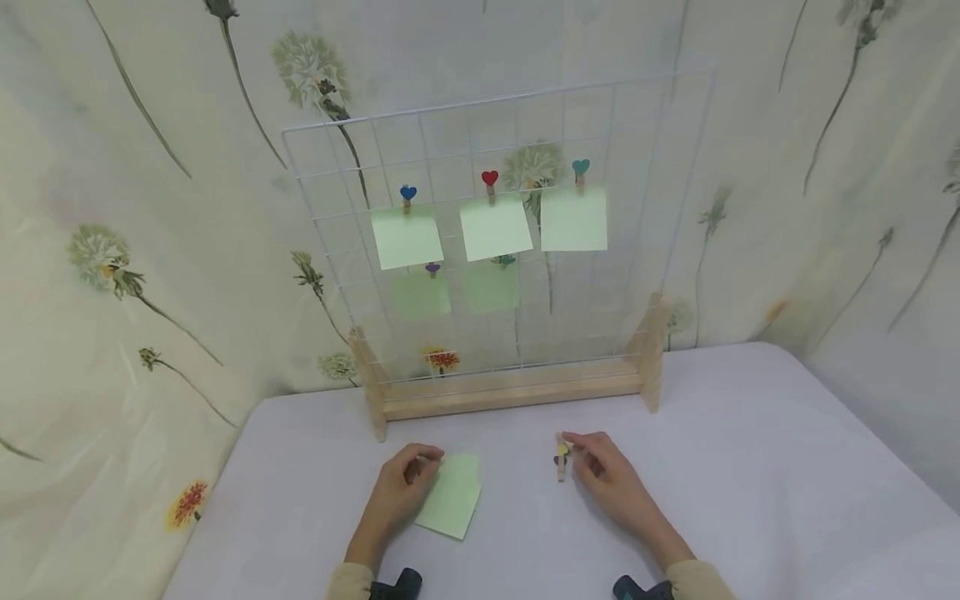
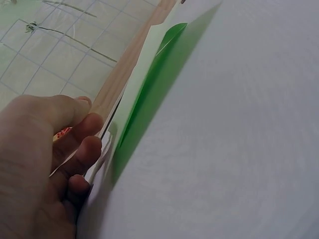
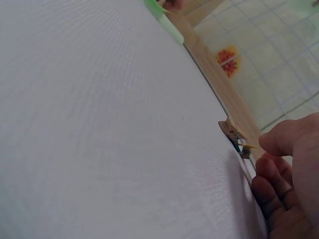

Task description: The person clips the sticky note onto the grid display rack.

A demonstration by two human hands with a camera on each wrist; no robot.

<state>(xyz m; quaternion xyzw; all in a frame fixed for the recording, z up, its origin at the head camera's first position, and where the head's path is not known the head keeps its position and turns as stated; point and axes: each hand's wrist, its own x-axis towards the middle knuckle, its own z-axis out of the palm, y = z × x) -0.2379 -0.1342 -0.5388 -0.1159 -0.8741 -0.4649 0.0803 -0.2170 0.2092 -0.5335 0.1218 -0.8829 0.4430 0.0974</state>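
Observation:
My left hand rests on the table at the left edge of several light green paper notes, its fingers loosely bent. In the left wrist view the notes curl up off the cloth beside the fingertips, with no paper visible between thumb and forefinger. On the right, my right hand is beside small wooden clothespins with a yellow heart and a dark heart. Its forefinger reaches their far end; the right wrist view shows the clothespins just beyond the thumb, and contact is hard to tell.
Behind the hands stands a white wire grid on a wooden base. Three green notes hang on it from heart-topped clothespins, blue, red and teal. Two fainter notes show lower down. Floral cloth hangs behind.

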